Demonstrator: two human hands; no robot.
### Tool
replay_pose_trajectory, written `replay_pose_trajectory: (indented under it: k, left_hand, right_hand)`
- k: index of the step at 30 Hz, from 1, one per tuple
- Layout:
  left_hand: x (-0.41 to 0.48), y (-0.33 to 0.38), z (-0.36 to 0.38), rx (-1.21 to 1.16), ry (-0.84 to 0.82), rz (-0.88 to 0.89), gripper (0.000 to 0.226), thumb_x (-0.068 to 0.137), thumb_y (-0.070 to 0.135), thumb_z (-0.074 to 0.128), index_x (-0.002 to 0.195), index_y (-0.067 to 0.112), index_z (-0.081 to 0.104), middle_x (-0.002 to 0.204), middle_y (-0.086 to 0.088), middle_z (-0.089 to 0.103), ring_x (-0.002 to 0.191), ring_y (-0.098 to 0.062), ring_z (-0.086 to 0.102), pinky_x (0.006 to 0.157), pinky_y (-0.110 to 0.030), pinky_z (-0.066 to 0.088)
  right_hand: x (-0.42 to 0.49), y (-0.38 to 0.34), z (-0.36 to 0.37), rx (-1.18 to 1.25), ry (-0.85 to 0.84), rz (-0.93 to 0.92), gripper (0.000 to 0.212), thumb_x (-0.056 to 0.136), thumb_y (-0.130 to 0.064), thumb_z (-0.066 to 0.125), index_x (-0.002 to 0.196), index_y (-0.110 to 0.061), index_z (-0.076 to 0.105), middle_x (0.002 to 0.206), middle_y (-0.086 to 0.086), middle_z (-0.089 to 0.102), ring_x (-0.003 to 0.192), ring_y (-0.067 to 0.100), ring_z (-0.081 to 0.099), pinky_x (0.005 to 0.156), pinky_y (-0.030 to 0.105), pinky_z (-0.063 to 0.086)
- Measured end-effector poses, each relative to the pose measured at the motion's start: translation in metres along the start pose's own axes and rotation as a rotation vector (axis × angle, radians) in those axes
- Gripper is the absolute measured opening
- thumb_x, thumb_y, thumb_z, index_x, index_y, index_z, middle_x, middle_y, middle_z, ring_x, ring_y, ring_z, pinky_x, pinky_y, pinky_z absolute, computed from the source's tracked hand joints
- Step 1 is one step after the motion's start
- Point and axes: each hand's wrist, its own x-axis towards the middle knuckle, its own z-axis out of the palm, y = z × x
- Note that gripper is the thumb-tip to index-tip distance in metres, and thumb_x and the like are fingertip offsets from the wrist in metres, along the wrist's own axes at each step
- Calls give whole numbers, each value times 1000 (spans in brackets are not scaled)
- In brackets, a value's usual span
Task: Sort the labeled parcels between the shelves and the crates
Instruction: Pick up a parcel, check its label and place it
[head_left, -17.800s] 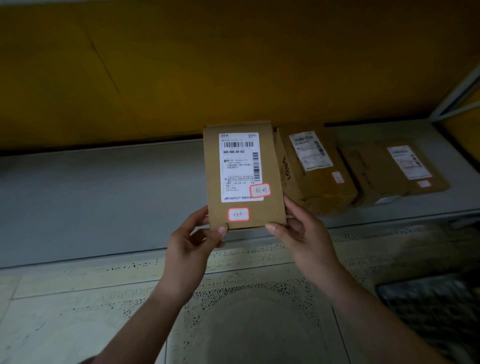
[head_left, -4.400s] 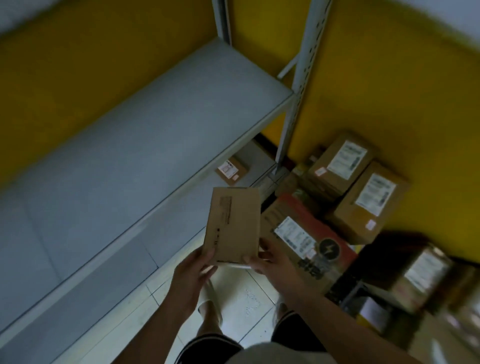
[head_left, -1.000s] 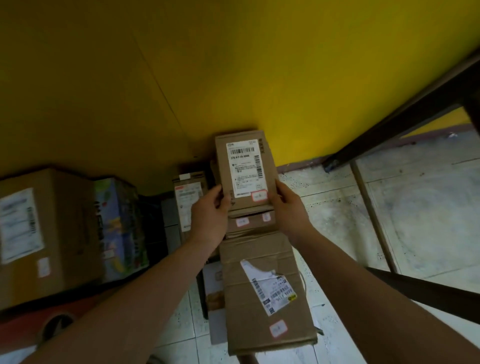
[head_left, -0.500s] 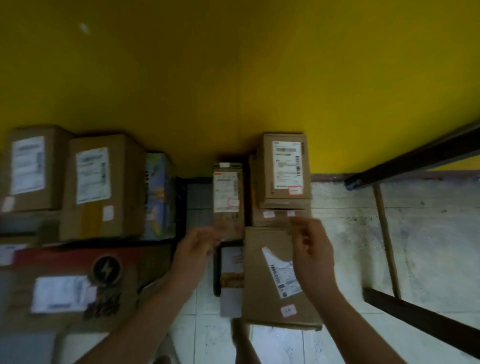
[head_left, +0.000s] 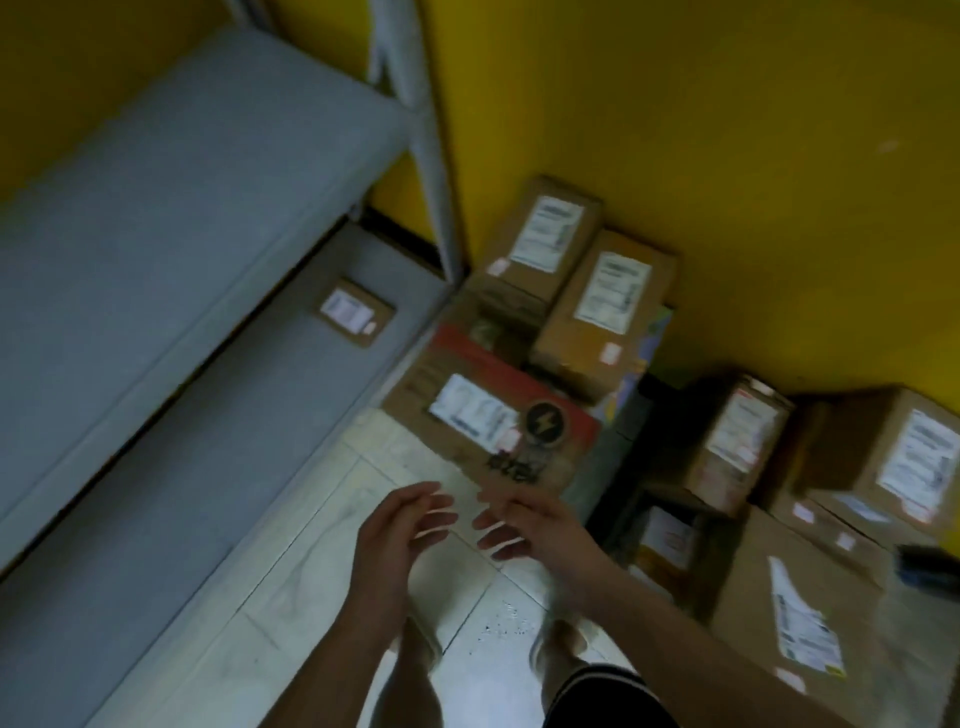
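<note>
You're standing in a parcel storeroom: grey metal shelves (head_left: 171, 218), labelled cardboard parcels (head_left: 602, 306) stacked on the tiled floor (head_left: 322, 545) against yellow walls (head_left: 727, 156).

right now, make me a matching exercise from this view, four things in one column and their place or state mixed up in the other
1 small parcel
2 lightning-badge box
3 left hand
4 shelf post

a open, holding nothing
b on the lower shelf
c upright at the shelf's corner
d beside the shelf's end, red band on top

Pairs: 1-b, 2-d, 3-a, 4-c
</note>
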Motion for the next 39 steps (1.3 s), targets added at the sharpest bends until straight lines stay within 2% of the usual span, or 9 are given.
replay_pose_trajectory:
  k: [9,15,26,30,32,34,36,37,39]
  left_hand:
    - [47,-30,-208,-165,167,-82,27,104,3,43,112,2,69,104,-17,75,99,-39,71,93,-48,54]
    - [86,-35,-281,-133,173,-122,24,103,6,47,111,4,69,102,-15,76,97,-35,73,86,-40,56]
    - [171,-69,-257,-169,115,-231,21,101,10,52,110,7,70,102,-11,77,96,-28,74,87,-40,55]
    - [229,-87,-242,-174,116,-233,19,99,8,54,112,6,69,102,-11,77,95,-28,75,83,-37,55]
    - [272,-93,-235,-184,116,-220,20,100,7,53,113,6,68,104,-12,77,97,-29,74,84,-37,56]
    - [320,-97,-229,-190,115,-199,19,102,8,51,112,8,67,106,-13,76,99,-31,73,86,-38,56]
    - [369,-98,-222,-195,119,-166,17,102,8,51,110,10,65,108,-14,74,100,-30,71,84,-37,56]
    - [393,-97,-218,-194,118,-144,17,101,8,51,111,10,65,109,-13,73,101,-30,70,83,-35,55]
    - [438,-98,-213,-179,104,-109,19,100,7,54,117,9,63,111,-12,71,102,-27,69,82,-32,55]
  right_hand:
    - [74,4,166,-129,19,12,20,101,-6,50,110,-6,68,95,12,76,80,22,72,72,32,56]
    - [115,37,224,-203,62,75,19,101,-9,51,107,-12,69,95,9,76,86,28,73,76,34,57]
    - [220,46,220,-383,108,164,18,101,-10,51,107,-11,68,93,9,75,74,17,72,68,26,56]
    - [306,31,224,-591,43,65,18,101,-13,49,111,-12,65,100,6,72,86,17,70,80,32,59]
    - [359,17,228,-702,53,-28,20,102,-14,47,112,-10,64,103,9,71,90,22,70,79,35,60]
    - [412,0,231,-802,115,-118,26,103,-18,40,103,-5,63,90,11,68,77,24,68,66,35,60]
    - [466,-16,231,-915,159,-178,25,102,-18,38,94,-6,58,78,7,58,65,17,55,54,26,45]
    - [491,-25,231,-966,170,-202,22,102,-19,40,98,-6,58,83,7,58,70,17,55,59,26,45]
    - [542,-39,226,-1049,197,-216,28,100,-26,49,117,-7,59,108,10,64,95,23,63,78,31,54]
